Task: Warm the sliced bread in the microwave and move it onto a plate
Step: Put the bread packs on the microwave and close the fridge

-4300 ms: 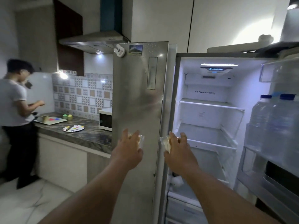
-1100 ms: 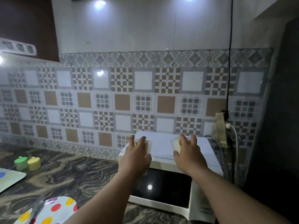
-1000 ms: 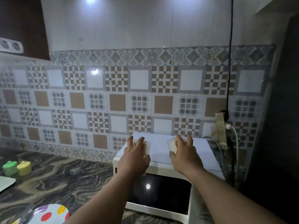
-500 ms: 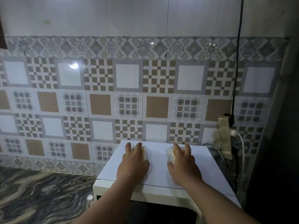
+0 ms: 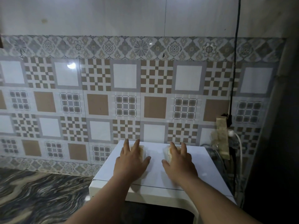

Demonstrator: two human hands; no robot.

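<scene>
Both bread packs sit directly under the palms on the microwave top (image 5: pixel 158 173): left hand (image 5: pixel 130 162) grasps the left pack (image 5: pixel 142 151), right hand (image 5: pixel 179 162) grasps the right pack (image 5: pixel 167 151).

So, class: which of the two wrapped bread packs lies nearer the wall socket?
The pack under the right hand, bread pack; the other sits under the left hand.

White microwave (image 5: pixel 161 180) on marbled counter (image 5: pixel 40 196)
</scene>
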